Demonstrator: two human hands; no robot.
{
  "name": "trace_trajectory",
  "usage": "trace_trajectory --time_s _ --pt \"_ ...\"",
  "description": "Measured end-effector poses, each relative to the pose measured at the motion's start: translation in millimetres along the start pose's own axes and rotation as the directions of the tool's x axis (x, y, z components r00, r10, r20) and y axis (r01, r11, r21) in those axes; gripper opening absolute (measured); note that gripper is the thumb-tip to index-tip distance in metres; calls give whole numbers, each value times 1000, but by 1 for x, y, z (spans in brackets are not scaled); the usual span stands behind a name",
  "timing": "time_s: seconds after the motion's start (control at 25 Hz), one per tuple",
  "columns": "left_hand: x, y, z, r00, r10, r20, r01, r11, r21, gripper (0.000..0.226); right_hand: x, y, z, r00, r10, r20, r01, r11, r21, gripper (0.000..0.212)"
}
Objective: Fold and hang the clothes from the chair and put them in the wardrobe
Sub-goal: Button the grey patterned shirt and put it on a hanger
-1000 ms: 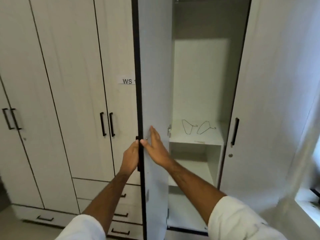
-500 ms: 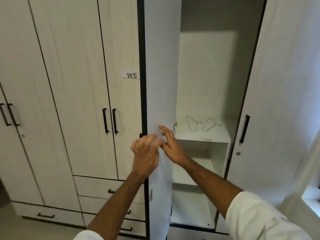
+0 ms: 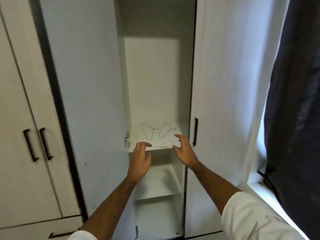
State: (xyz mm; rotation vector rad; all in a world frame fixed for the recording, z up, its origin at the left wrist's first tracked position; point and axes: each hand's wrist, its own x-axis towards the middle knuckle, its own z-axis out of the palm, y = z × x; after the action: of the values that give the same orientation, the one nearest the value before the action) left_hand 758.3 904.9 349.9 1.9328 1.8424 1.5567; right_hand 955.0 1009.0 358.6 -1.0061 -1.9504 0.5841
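Observation:
The white wardrobe stands with its left door [image 3: 90, 101] swung wide open. Inside, two thin wire hangers lie flat side by side on a white shelf [image 3: 180, 129]: the left hanger [image 3: 148, 133] and the right hanger [image 3: 165, 129]. My left hand [image 3: 140, 160] hovers in front of the shelf's front edge, fingers loosely curled, holding nothing. My right hand [image 3: 185, 151] is just right of it, fingers spread, near the right hanger but apart from it. No clothes or chair are in view.
The wardrobe's right door [image 3: 223, 101] with a black handle [image 3: 195, 131] is closed. Lower shelves [image 3: 155, 186] sit below the hangers. Closed doors with black handles [image 3: 37, 144] are to the left. A dark curtain [image 3: 294, 101] hangs at the right over a window sill [image 3: 270, 194].
Both hands have let go of the left door's edge and moved right into the opening, toward the shelf with the hangers. The door now stands wider open and the view has shifted right.

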Motion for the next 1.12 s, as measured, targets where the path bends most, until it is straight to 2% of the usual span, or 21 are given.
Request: trace_trajectory --time_s 0.12,0.2,0.28,0.4,0.52,0.6,0.72,0.8,0.88,0.96,1.04,1.12 --pt "50 11 53 987 -126 100 145 969 -203 35 28 45 -37 990 88 -113 -88 996 -1 54" --pt "84 16 94 971 -125 203 173 956 -237 39 54 75 -59 969 164 -183 -159 986 40 55" --pt "121 28 135 944 -126 304 205 948 -244 44 87 102 -77 954 228 -194 -211 972 104 58" --pt "178 51 186 934 -171 312 265 920 -288 54 134 141 -94 944 283 -170 -262 956 136 55" --pt "219 68 220 910 -215 355 332 890 -312 64 162 161 -104 954 286 -89 -264 944 197 26" --pt "228 70 235 883 -206 423 362 871 -332 62 167 169 -102 961 275 -12 -260 921 290 15" --pt "225 64 244 862 -274 426 434 834 -341 45 159 164 -96 954 290 75 -297 883 363 22" --pt "222 62 243 883 -281 376 402 866 -297 33 149 158 -98 968 243 60 -250 920 301 28" --pt "217 64 237 912 -228 341 320 916 -244 42 129 151 -101 983 183 14 -183 969 167 32" --pt "207 73 228 930 -104 354 191 956 -221 49 101 146 -105 989 131 -66 -126 989 72 33" --pt "198 96 221 906 47 421 42 979 -199 46 67 141 -116 980 116 -164 -110 993 43 31" --pt "186 125 224 873 172 457 -43 959 -278 44 36 137 -131 962 137 -238 -140 990 5 31"
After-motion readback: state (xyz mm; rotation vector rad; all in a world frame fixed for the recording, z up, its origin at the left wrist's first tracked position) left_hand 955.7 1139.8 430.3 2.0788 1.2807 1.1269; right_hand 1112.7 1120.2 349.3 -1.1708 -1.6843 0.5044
